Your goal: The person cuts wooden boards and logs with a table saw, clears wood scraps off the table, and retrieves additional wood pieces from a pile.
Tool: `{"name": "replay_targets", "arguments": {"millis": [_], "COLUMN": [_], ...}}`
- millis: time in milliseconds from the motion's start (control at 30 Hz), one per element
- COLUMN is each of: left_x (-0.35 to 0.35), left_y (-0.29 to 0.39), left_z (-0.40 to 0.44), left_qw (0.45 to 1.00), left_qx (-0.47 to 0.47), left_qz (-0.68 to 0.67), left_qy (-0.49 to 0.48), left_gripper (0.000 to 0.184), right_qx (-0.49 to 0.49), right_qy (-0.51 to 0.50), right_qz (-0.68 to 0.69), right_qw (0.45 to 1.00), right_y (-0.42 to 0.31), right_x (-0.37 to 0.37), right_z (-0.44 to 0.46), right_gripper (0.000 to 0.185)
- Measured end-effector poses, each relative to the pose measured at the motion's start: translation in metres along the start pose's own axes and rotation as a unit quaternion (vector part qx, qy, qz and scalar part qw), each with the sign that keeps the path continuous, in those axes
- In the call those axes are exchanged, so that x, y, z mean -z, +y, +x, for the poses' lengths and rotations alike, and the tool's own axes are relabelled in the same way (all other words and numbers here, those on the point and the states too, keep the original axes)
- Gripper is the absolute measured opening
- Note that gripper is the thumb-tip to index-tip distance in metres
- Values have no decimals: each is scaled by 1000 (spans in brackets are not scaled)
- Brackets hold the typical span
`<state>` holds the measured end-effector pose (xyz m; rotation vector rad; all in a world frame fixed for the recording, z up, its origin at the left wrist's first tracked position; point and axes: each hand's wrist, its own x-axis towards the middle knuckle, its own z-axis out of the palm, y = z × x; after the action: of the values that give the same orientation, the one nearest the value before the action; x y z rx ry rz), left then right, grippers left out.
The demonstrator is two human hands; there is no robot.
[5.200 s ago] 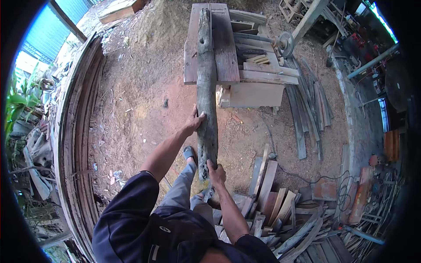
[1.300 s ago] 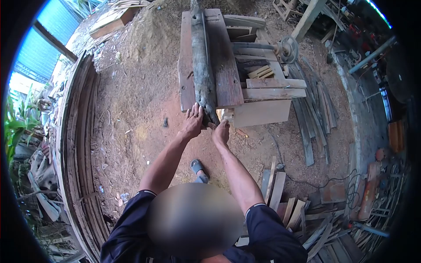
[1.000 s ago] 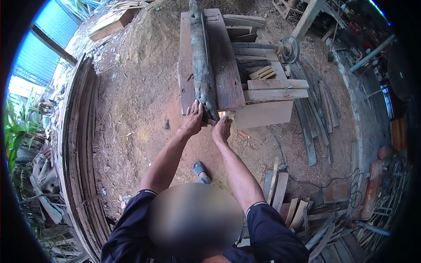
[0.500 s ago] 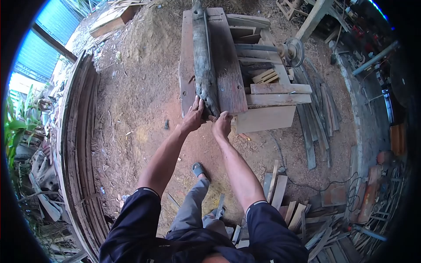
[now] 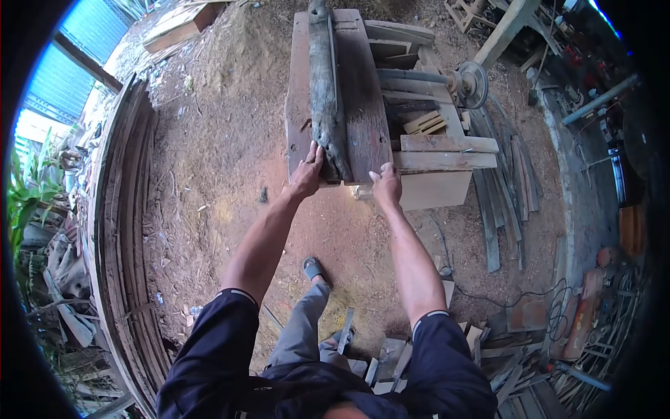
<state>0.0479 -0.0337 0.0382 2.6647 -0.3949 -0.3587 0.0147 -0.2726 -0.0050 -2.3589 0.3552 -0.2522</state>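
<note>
A rough grey log [image 5: 323, 84] lies lengthwise on the wooden work table [image 5: 363, 126], its near end close to the table's front edge. My left hand [image 5: 306, 174] rests at the left side of the log's near end, fingers extended forward against it. At the table's front right corner is my right hand [image 5: 386, 185], its fingers bent over the edge of the tabletop, off the log. The log's underside is hidden.
A wheel on a shaft [image 5: 472, 85] and wooden rails [image 5: 447, 160] stand right of the table. Long planks [image 5: 118, 223] are stacked at the left. Scrap wood [image 5: 502, 363] and a cable [image 5: 481, 297] lie on the ground at lower right.
The log has moved forward from my body onto the table. In the last half second my right hand has left the log's end and shifted right to the table's corner.
</note>
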Motion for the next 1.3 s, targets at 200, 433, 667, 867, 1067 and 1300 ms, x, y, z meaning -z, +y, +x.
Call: {"name": "replay_targets", "arguments": {"millis": [200, 433, 667, 867, 1067, 1300], "left_x": [0, 2, 7, 16, 20, 20], "left_y": [-13, -23, -25, -25, -29, -38], "left_z": [20, 37, 50, 60, 74, 95], "left_qw": [1000, 998, 998, 999, 998, 996], "left_qx": [-22, -58, -63, -37, -50, -61], "left_qz": [14, 3, 27, 27, 21, 50], "left_qy": [1, 17, 14, -7, 8, 30], "left_gripper": [92, 106, 106, 107, 108, 106], "right_qx": [42, 29, 24, 34, 50, 28], "right_qy": [-44, -99, -105, -116, -99, -123], "right_qz": [5, 12, 19, 28, 20, 12], "right_qw": [998, 995, 994, 992, 994, 992], "right_y": [21, 13, 15, 17, 20, 13], "right_x": [-7, 7, 7, 7, 4, 8], "right_z": [15, 18, 21, 18, 19, 18], "right_gripper": [37, 38, 38, 37, 34, 36]}}
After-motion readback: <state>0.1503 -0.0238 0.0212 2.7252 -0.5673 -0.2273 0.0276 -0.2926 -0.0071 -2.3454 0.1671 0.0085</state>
